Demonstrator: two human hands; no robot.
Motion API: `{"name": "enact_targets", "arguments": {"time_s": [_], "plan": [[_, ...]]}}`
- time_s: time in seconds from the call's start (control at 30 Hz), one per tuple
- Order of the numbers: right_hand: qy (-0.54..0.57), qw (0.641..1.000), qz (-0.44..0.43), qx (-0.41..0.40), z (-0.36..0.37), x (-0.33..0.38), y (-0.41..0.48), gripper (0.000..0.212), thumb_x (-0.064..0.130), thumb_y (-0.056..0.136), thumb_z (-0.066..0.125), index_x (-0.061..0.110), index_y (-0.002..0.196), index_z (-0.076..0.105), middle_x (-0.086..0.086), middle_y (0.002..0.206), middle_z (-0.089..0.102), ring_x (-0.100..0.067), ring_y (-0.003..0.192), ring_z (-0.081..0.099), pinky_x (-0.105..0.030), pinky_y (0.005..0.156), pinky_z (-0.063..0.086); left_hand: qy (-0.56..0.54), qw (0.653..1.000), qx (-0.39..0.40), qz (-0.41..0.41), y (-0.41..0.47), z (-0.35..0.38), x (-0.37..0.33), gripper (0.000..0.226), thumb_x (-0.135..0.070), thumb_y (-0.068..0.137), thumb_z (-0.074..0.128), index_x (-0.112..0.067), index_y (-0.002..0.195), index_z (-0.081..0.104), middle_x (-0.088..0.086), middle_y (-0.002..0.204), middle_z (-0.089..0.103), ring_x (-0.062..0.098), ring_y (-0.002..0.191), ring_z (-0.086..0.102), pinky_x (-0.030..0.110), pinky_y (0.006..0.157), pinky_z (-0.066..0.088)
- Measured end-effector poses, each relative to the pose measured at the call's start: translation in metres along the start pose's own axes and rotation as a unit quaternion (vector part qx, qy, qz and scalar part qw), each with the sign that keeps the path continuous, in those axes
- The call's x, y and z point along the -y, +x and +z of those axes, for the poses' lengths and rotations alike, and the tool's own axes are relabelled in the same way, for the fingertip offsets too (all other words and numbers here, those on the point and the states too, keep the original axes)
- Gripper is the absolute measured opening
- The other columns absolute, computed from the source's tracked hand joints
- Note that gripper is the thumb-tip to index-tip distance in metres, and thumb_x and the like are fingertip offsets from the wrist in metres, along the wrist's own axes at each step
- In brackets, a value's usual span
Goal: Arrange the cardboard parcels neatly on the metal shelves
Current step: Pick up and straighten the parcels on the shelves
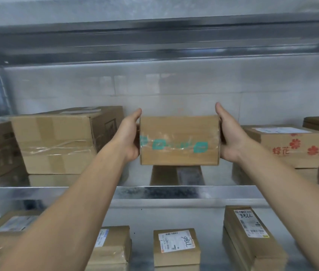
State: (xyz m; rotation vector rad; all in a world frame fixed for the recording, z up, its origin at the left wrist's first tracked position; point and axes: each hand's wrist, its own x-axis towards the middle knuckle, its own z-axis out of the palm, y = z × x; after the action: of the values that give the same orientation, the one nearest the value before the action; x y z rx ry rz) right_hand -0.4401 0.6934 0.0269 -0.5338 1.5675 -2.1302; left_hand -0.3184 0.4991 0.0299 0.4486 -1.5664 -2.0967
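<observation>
Between left hand point(129, 136) and right hand point(231, 136), parcel point(179, 140).

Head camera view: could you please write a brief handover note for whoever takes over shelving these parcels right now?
Left hand and right hand grip the sides of the taped box, in the gap on the middle shelf between the large box and the flower-printed box; whether it touches down is unclear.
Done: labelled parcels sit on the lower shelf.
Left: set the taped box down square, then let go.
</observation>
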Motion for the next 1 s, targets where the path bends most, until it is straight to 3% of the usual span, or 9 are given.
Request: {"name": "enact_targets", "arguments": {"time_s": [0.1, 0.23, 0.3, 0.4, 0.53, 0.67, 0.9, 1.0], "plan": [[-0.025, 0.999, 0.041, -0.005, -0.004, -0.009, 0.002, 0.072, 0.075, 0.092, 0.049, 0.012, 0.119, 0.071, -0.013, 0.120, 0.074, -0.033, 0.104, 0.073, -0.043, 0.087, 0.058, 0.027, 0.999, 0.010, -0.038, -0.001, 0.001, 0.007, 0.041, -0.047, 0.102, 0.052, -0.010, 0.099, 0.069, 0.012, 0.091, 0.076, 0.031, 0.092, 0.071, 0.043, 0.088, 0.056], [-0.055, 0.996, 0.068, -0.005, -0.010, -0.013, 0.008, 0.046, 0.061, 0.095, 0.057, 0.017, 0.086, 0.068, -0.007, 0.074, 0.073, -0.025, 0.073, 0.071, -0.038, 0.075, 0.056, 0.084, 0.994, 0.016, -0.067, 0.007, -0.001, 0.009, 0.024, -0.035, 0.098, 0.062, -0.012, 0.098, 0.066, 0.009, 0.081, 0.070, 0.025, 0.080, 0.068, 0.038, 0.084, 0.056], [-0.076, 0.994, 0.084, -0.003, -0.011, -0.013, 0.012, 0.037, 0.052, 0.096, 0.061, 0.017, 0.100, 0.072, -0.006, 0.078, 0.073, -0.023, 0.071, 0.071, -0.036, 0.074, 0.057, 0.111, 0.990, 0.024, -0.086, 0.013, -0.002, 0.009, 0.022, -0.031, 0.097, 0.064, -0.010, 0.101, 0.066, 0.010, 0.085, 0.070, 0.023, 0.078, 0.068, 0.036, 0.082, 0.056], [-0.097, 0.989, 0.108, -0.001, -0.012, -0.013, 0.019, 0.042, 0.047, 0.094, 0.067, 0.014, 0.120, 0.071, -0.006, 0.090, 0.074, -0.023, 0.076, 0.072, -0.032, 0.070, 0.058, 0.155, 0.982, 0.024, -0.108, 0.022, -0.004, 0.010, 0.029, -0.033, 0.095, 0.068, -0.007, 0.109, 0.063, 0.013, 0.102, 0.067, 0.025, 0.087, 0.066, 0.037, 0.088, 0.056], [-0.113, 0.987, 0.116, -0.008, -0.010, -0.011, 0.024, 0.030, 0.041, 0.097, 0.065, 0.012, 0.100, 0.067, -0.006, 0.069, 0.072, -0.022, 0.068, 0.068, -0.031, 0.063, 0.057, 0.188, 0.973, 0.045, -0.124, 0.028, -0.002, 0.012, 0.029, -0.035, 0.097, 0.066, -0.011, 0.114, 0.064, 0.011, 0.094, 0.071, 0.022, 0.080, 0.069, 0.033, 0.078, 0.056], [-0.153, 0.977, 0.149, -0.004, -0.008, -0.011, 0.029, 0.025, 0.035, 0.099, 0.063, 0.010, 0.102, 0.068, -0.008, 0.072, 0.072, -0.020, 0.057, 0.070, -0.028, 0.053, 0.060, 0.253, 0.959, 0.049, -0.123, 0.031, 0.002, 0.010, 0.021, -0.033, 0.099, 0.064, -0.014, 0.108, 0.065, 0.007, 0.083, 0.072, 0.019, 0.072, 0.068, 0.030, 0.070, 0.055], [-0.231, 0.958, 0.171, 0.009, -0.007, -0.009, 0.040, 0.027, 0.029, 0.102, 0.061, 0.006, 0.116, 0.064, -0.008, 0.074, 0.073, -0.019, 0.058, 0.070, -0.027, 0.057, 0.059, 0.282, 0.950, 0.050, -0.126, 0.036, 0.002, 0.011, 0.017, -0.031, 0.100, 0.062, -0.014, 0.103, 0.062, 0.006, 0.084, 0.069, 0.018, 0.071, 0.065, 0.028, 0.067, 0.054], [-0.245, 0.954, 0.171, 0.008, -0.008, -0.010, 0.044, 0.029, 0.028, 0.102, 0.061, 0.005, 0.119, 0.063, -0.009, 0.077, 0.073, -0.019, 0.060, 0.071, -0.028, 0.059, 0.060, 0.285, 0.947, 0.053, -0.136, 0.040, 0.003, 0.011, 0.020, -0.030, 0.100, 0.062, -0.012, 0.110, 0.061, 0.008, 0.084, 0.069, 0.019, 0.071, 0.066, 0.030, 0.068, 0.054]]}}
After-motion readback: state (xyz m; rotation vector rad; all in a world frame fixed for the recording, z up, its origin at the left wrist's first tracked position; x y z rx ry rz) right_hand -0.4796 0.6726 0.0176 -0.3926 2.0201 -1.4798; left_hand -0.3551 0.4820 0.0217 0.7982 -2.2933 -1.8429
